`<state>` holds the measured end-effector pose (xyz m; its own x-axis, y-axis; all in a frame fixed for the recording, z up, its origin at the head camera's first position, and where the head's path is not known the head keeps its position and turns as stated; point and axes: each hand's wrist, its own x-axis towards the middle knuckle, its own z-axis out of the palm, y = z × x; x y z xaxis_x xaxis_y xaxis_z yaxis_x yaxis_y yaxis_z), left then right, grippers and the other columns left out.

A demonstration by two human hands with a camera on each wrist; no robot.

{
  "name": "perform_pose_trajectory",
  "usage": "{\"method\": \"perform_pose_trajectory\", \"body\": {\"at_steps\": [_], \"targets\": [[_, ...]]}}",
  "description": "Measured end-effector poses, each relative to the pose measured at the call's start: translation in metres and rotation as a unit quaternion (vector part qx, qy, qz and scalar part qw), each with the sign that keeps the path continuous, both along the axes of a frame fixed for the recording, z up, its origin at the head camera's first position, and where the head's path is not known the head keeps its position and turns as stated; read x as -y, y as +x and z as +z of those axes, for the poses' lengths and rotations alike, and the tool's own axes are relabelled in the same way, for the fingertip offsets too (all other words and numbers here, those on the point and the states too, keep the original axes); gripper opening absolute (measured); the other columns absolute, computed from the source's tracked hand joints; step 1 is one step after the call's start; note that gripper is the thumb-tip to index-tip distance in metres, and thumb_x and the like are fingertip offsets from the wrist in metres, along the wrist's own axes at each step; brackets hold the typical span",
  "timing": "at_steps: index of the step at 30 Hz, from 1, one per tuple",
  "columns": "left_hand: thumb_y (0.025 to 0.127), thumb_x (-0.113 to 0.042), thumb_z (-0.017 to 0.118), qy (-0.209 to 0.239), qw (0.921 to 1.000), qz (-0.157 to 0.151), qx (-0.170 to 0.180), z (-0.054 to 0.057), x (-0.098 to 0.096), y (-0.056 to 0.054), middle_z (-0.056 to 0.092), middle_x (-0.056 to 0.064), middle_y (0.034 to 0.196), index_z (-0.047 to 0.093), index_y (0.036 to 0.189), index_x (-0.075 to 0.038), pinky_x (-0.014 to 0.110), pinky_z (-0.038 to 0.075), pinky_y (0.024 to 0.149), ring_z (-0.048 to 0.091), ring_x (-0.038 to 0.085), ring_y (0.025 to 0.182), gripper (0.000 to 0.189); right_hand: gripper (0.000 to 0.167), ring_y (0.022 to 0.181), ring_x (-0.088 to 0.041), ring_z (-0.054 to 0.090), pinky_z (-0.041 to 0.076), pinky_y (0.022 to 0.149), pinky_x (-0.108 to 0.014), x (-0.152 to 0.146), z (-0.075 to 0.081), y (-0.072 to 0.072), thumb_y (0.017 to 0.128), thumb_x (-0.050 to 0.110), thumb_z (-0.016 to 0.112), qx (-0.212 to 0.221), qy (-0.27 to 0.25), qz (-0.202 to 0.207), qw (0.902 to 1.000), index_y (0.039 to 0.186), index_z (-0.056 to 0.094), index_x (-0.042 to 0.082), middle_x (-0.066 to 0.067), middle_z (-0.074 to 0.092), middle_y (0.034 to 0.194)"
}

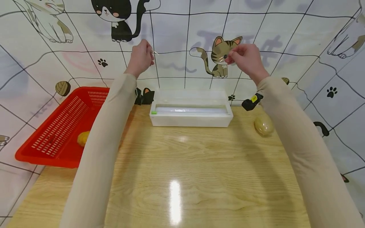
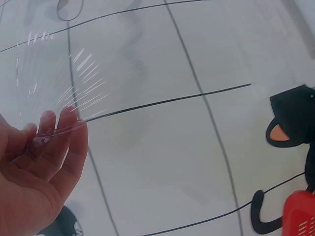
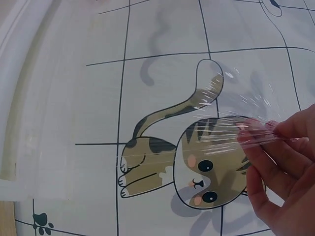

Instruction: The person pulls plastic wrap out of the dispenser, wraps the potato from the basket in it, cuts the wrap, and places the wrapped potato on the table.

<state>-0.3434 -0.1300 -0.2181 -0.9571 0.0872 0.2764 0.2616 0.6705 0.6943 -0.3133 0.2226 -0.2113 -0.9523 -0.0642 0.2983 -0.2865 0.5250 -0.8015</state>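
Note:
A sheet of clear cling film (image 3: 221, 130) spans the space between my raised hands, creased where the fingers gather it. My left hand (image 1: 141, 57) pinches one corner of it between thumb and fingers; creases fan out from that grip in the left wrist view. The opposite corner is pinched by my right hand (image 1: 248, 60), in front of the striped cat on the backdrop. Below and between the hands stands a white cling film dispenser (image 1: 191, 121), its lid raised, with the film roll (image 1: 191, 110) inside and a small green piece at its left end.
To the left, a red plastic basket (image 1: 54, 136) holds a yellow item (image 1: 83, 138), partly hidden by my left sleeve. A rounded, shiny, pale yellow-green item (image 1: 263, 124) sits on the wooden table (image 1: 199, 164) beside my right forearm. A cat-print backdrop hangs behind the table.

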Motion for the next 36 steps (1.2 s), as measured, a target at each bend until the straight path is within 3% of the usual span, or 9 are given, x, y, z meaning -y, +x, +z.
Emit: {"method": "perform_pose_trajectory", "body": {"at_steps": [8,14,19,30,36], "targets": [[0.105,-0.015,0.030,-0.044,0.9978,-0.014,-0.047,0.020,0.001,0.005,0.055,0.008,0.085,0.044,0.110,0.000,0.022,0.049,0.067,0.058,0.013,0.065,0.021,0.020,0.079,-0.013,0.064,0.046,0.082,-0.024,-0.007,0.016,-0.002,0.098,0.016,0.056,-0.041,0.012,0.020,0.9989,0.100,0.065,-0.001,0.002,0.068,0.081],[0.105,-0.017,0.033,-0.034,0.9983,-0.021,-0.043,0.031,0.003,0.015,0.055,0.008,0.087,0.043,0.110,-0.002,0.022,0.051,0.071,0.063,0.021,0.078,0.019,0.023,0.081,-0.011,0.062,0.039,0.080,-0.021,-0.012,0.029,0.004,0.100,0.020,0.053,-0.077,0.090,0.013,0.9929,0.103,0.067,0.003,0.007,0.067,0.080],[0.105,-0.017,0.032,-0.042,0.9977,-0.020,-0.050,0.038,0.007,0.021,0.054,0.005,0.088,0.043,0.113,-0.001,0.023,0.052,0.074,0.063,0.019,0.078,0.021,0.026,0.082,-0.009,0.061,0.038,0.079,-0.021,-0.010,0.041,0.010,0.100,0.020,0.052,-0.101,0.123,0.016,0.9871,0.105,0.066,-0.001,0.009,0.065,0.078],[0.105,-0.018,0.034,-0.020,0.9947,-0.007,-0.101,0.047,0.008,0.021,0.054,0.001,0.083,0.045,0.108,-0.007,0.021,0.051,0.074,0.060,0.012,0.072,0.017,0.021,0.086,-0.002,0.060,0.035,0.089,-0.022,-0.008,0.054,0.016,0.098,0.024,0.054,-0.071,0.078,-0.004,0.9944,0.105,0.068,0.009,0.011,0.066,0.080],[0.105,-0.017,0.037,0.004,0.9917,-0.034,-0.124,0.045,0.011,0.031,0.055,0.002,0.083,0.047,0.106,-0.007,0.021,0.051,0.074,0.060,0.011,0.070,0.014,0.027,0.092,-0.007,0.060,0.036,0.093,-0.022,-0.014,0.053,0.026,0.099,0.026,0.054,-0.050,0.083,0.015,0.9951,0.112,0.066,0.005,0.008,0.067,0.089]]}}
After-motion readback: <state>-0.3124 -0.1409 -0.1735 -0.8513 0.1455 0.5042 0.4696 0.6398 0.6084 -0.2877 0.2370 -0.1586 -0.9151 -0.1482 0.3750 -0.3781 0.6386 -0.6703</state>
